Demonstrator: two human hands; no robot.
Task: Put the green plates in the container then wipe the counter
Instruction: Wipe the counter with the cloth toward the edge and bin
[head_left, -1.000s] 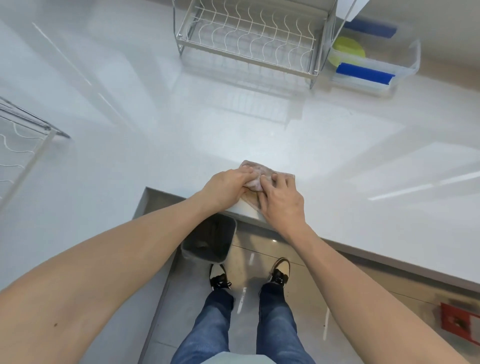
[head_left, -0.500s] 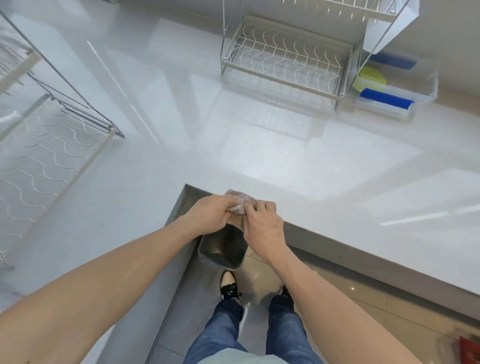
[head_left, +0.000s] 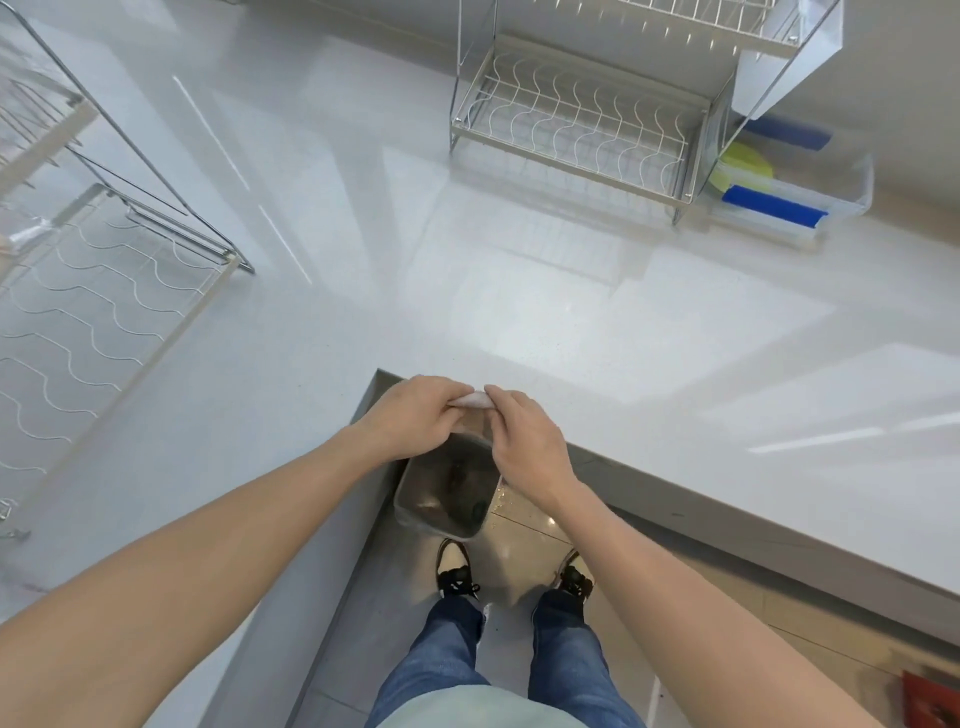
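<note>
My left hand (head_left: 415, 415) and my right hand (head_left: 530, 441) are both shut on a small crumpled cloth (head_left: 474, 400). They hold it just past the inner corner of the white counter (head_left: 519, 312), above a grey bin (head_left: 447, 493) on the floor. Only a pale strip of the cloth shows between my fingers. A green plate (head_left: 743, 169) lies in a clear container (head_left: 852, 200) with blue handles at the far right, behind the dish rack.
A wire dish rack (head_left: 582, 119) stands at the back of the counter. A second wire rack (head_left: 93, 291) stands on the left wing of the counter. My feet and legs are on the floor below the bin.
Both hands have drawn the cloth back across the counter, off its edge and over the bin. The cloth is now bunched up between my fingers instead of pressed flat.
</note>
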